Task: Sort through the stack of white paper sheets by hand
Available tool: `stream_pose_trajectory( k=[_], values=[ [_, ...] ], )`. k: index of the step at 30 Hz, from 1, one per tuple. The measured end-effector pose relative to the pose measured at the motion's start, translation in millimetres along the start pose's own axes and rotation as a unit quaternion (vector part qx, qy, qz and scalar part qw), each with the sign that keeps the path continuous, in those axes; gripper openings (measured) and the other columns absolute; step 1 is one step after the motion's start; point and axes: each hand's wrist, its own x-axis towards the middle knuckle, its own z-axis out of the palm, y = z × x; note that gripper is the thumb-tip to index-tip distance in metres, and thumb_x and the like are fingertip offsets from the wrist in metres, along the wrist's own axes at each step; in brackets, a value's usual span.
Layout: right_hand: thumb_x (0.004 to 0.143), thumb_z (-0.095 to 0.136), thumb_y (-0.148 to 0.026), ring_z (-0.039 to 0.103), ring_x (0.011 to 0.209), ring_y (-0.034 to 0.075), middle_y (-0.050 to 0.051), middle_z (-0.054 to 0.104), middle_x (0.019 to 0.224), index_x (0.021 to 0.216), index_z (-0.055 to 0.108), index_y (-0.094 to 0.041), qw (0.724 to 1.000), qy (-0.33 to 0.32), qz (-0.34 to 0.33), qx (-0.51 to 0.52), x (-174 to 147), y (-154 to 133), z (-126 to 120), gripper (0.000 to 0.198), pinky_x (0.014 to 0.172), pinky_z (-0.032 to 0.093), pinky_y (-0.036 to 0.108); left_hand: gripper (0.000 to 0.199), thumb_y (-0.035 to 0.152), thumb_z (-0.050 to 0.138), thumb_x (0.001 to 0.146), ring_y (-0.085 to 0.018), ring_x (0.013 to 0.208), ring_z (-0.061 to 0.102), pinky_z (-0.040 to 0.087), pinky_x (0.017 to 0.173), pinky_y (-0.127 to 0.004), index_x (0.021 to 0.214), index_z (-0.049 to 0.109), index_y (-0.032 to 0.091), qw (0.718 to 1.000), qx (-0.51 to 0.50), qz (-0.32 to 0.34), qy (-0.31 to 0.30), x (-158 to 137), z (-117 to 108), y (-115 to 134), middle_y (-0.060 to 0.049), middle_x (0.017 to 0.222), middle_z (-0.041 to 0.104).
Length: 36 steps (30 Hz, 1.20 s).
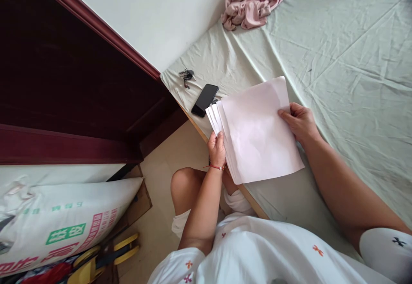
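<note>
Several white sheets of paper (257,134) are held between my two hands, over the near edge of the bed. My left hand (216,149), with a red string bracelet at the wrist, pinches their left edges, which fan out in steps. My right hand (300,121) grips the right edge of the sheets, thumb on top and fingers underneath. The top sheet looks blank. Just beyond the sheets' left corner lies a black smartphone (205,99), and a bunch of keys (187,77) rests farther back.
A pale green sheet (347,61) covers the bed. Crumpled pink cloth (249,5) lies against the wall. To the left are a dark red door (64,69), a printed white sack (71,215) and yellow-strapped sandals (125,249) on the floor.
</note>
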Motion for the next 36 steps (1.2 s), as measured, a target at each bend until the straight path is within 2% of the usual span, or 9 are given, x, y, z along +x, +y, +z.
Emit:
stream_pose_trajectory(
  k=[10, 16, 21, 25, 36],
  values=[
    [0.076, 0.081, -0.047, 0.055, 0.057, 0.016, 0.000, 0.068, 0.074, 0.079, 0.066, -0.026, 1.000, -0.004, -0.006, -0.018, 0, 0, 0, 0.026, 0.048, 0.044, 0.030, 0.041, 0.061, 0.073, 0.085, -0.018, 0.089, 0.066, 0.050, 0.086, -0.028, 0.089, 0.068, 0.021, 1.000, -0.014, 0.002, 0.014, 0, 1, -1, -0.002, 0.088, 0.069],
    [0.075, 0.081, -0.045, 0.053, 0.057, 0.015, 0.000, 0.065, 0.072, 0.079, 0.067, -0.026, 1.000, 0.003, -0.003, -0.031, 0, 0, 1, 0.024, 0.049, 0.042, 0.030, 0.041, 0.054, 0.083, 0.078, -0.020, 0.092, 0.068, 0.052, 0.089, -0.030, 0.097, 0.069, 0.021, 1.000, 0.000, 0.016, -0.006, -2, 4, 4, -0.004, 0.099, 0.075],
    [0.080, 0.075, -0.051, 0.043, 0.054, 0.014, -0.001, 0.055, 0.063, 0.071, 0.062, -0.026, 0.992, 0.078, -0.040, -0.088, 2, 3, -2, 0.030, 0.045, 0.032, 0.028, 0.038, 0.053, 0.084, 0.078, -0.019, 0.087, 0.068, 0.053, 0.086, -0.030, 0.090, 0.068, 0.021, 0.999, 0.008, 0.037, 0.003, -2, 6, 4, -0.003, 0.093, 0.075],
    [0.081, 0.072, -0.054, 0.041, 0.055, 0.014, -0.001, 0.053, 0.065, 0.073, 0.061, -0.026, 0.985, 0.131, -0.064, -0.089, 6, 7, -5, 0.032, 0.047, 0.031, 0.029, 0.039, 0.053, 0.084, 0.077, -0.020, 0.091, 0.070, 0.054, 0.089, -0.031, 0.091, 0.067, 0.021, 1.000, -0.006, 0.028, 0.002, -3, 6, 3, -0.005, 0.097, 0.076],
    [0.082, 0.074, -0.057, 0.046, 0.056, 0.017, 0.000, 0.053, 0.063, 0.076, 0.062, -0.028, 0.989, 0.103, -0.067, -0.085, 7, 12, -8, 0.031, 0.047, 0.034, 0.031, 0.038, 0.052, 0.084, 0.078, -0.021, 0.092, 0.071, 0.054, 0.091, -0.032, 0.095, 0.069, 0.021, 1.000, -0.012, 0.023, -0.005, -2, 5, 1, -0.005, 0.099, 0.077]
  ],
)
